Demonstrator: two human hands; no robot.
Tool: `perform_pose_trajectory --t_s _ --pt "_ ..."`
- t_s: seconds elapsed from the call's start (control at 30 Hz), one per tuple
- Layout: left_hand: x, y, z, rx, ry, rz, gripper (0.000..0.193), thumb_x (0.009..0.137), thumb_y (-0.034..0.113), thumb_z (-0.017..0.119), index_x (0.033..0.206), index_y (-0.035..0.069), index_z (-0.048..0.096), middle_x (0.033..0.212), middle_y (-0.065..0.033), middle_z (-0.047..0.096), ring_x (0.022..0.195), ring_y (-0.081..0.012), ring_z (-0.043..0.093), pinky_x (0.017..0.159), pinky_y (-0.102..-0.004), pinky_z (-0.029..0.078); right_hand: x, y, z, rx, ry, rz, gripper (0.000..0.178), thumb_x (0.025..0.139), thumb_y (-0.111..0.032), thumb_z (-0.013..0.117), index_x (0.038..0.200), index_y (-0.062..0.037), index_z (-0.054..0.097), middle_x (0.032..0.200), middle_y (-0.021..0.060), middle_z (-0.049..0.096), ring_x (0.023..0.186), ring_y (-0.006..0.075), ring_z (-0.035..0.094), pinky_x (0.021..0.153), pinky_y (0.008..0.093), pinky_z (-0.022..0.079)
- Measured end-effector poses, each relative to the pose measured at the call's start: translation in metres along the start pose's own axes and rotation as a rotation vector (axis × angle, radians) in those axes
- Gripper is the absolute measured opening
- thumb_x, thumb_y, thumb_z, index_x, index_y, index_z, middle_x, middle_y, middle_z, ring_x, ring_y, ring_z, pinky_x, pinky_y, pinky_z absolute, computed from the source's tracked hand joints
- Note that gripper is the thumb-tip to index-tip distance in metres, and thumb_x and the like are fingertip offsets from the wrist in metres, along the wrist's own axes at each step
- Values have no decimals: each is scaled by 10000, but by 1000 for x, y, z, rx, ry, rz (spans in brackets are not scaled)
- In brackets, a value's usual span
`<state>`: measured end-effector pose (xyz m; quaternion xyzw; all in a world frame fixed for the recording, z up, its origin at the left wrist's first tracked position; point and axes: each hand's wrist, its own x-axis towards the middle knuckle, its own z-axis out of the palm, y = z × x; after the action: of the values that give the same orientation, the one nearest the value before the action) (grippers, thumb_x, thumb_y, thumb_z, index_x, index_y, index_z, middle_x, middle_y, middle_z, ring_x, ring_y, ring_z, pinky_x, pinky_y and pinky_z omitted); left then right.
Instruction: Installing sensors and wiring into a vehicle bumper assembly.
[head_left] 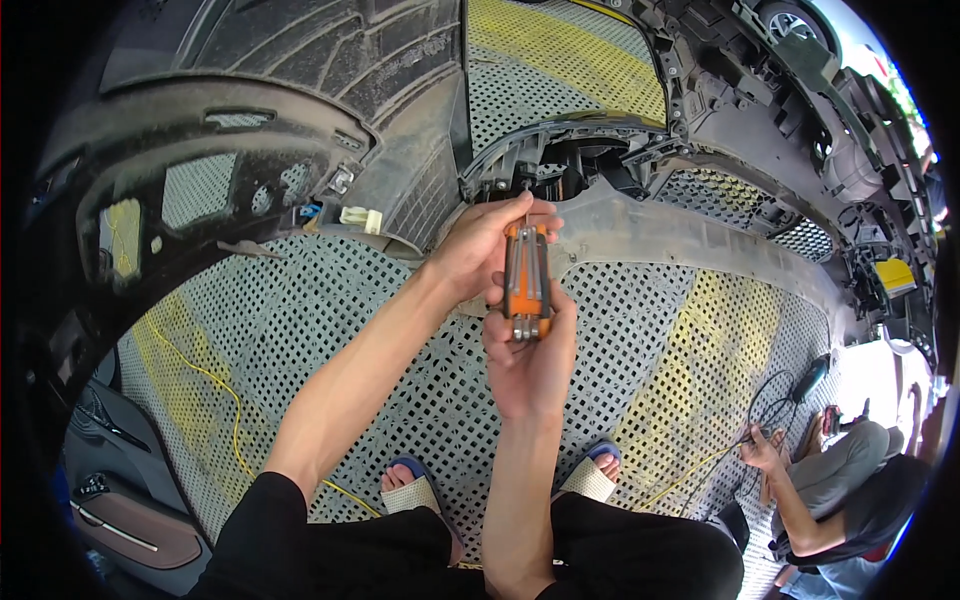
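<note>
A folding hex key set [526,275] with an orange and black handle stands upright in front of me, several grey keys lying folded in its body. My right hand [532,370] grips its lower end from below. My left hand [480,245] closes around the upper end, its thumb near a thin key that points at the dark bumper bracket [572,165]. Whether the key tip sits in a fastener there I cannot make out. Behind the tool is the grey edge of a large plastic car bumper [630,225]. Some left fingers are hidden behind the handle.
A dusty black trim panel [290,135] with a white connector [361,219] lies to the left. Grey and yellow floor grating [640,340] spreads below, crossed by a yellow cord [238,420]. A door panel [140,530] stands lower left. A co-worker's hand [764,448] holds a cable at right.
</note>
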<state>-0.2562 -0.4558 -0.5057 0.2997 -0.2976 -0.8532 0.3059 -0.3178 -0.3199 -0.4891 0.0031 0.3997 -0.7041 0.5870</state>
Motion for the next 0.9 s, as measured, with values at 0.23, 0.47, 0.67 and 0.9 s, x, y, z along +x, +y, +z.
perform_pose_trajectory --t_s 0.23,0.47,0.67,0.9 --pt "3 2 -11 56 129 96 291 1012 263 626 1109 -6 680 984 -97 726 899 -156 693 809 -286 575 -16 22 21 -644 156 -386 419 1058 -278 510 1247 95 530 842 126 638 657 158 629 502 214 469" --pt "17 -6 -5 176 105 135 305 983 318 662 1116 49 714 1029 -41 711 957 -117 651 858 -297 520 10 13 -16 615 -298 214 311 1063 -324 515 1046 -20 579 896 52 612 615 104 547 457 222 360" --pt "23 -16 -17 86 99 100 327 991 299 664 1170 28 697 820 13 647 769 -81 613 700 -220 487 13 42 -13 -1096 300 -876 365 975 -199 669 1180 92 585 949 140 719 705 161 676 539 317 501" --pt "21 -6 -25 83 96 128 291 999 246 661 1170 12 677 834 -12 669 786 -107 650 697 -226 528 10 29 -13 424 -257 178 388 1025 -414 560 1244 -93 570 991 44 723 656 79 574 485 206 399"
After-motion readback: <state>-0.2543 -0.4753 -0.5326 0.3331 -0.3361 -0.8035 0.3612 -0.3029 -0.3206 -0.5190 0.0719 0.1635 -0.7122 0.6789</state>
